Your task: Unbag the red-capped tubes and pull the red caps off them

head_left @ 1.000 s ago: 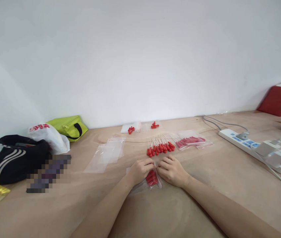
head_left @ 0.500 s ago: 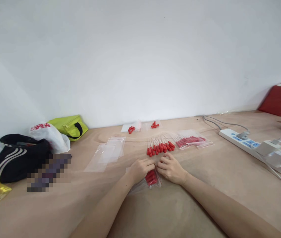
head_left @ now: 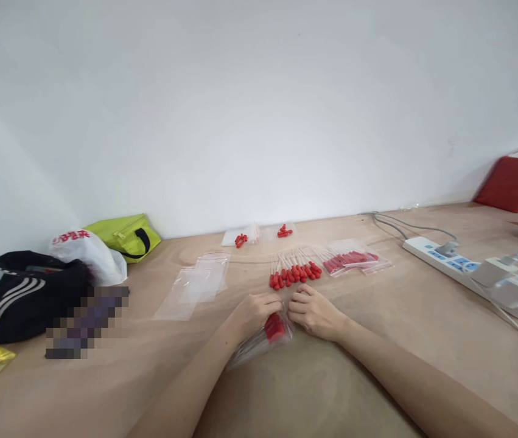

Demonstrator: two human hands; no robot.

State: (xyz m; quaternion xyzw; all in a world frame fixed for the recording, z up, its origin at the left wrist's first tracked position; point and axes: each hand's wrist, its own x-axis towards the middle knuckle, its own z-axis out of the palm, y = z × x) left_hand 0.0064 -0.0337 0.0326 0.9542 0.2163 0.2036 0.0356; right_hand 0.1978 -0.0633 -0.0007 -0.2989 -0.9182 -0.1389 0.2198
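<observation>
My left hand (head_left: 255, 311) and my right hand (head_left: 314, 312) meet at the middle of the wooden table (head_left: 313, 389), both closed on the top edge of a small clear zip bag (head_left: 263, 338) that holds red-tipped droppers. The bag's tail lies toward me, under my left wrist. Just beyond my fingers lies a loose row of red-tipped droppers (head_left: 293, 272). To its right are filled zip bags (head_left: 350, 260).
A stack of empty clear bags (head_left: 195, 283) lies left of centre. Small bags with red caps (head_left: 261, 234) sit by the wall. A black bag (head_left: 16, 298), white plastic bag (head_left: 87, 254) and green pouch (head_left: 124, 234) crowd the left. A power strip (head_left: 450, 263) with cables runs along the right.
The bag has tilted, its red end lifted slightly and its tail swung toward the lower left. Both hands stay pinched together at its top edge.
</observation>
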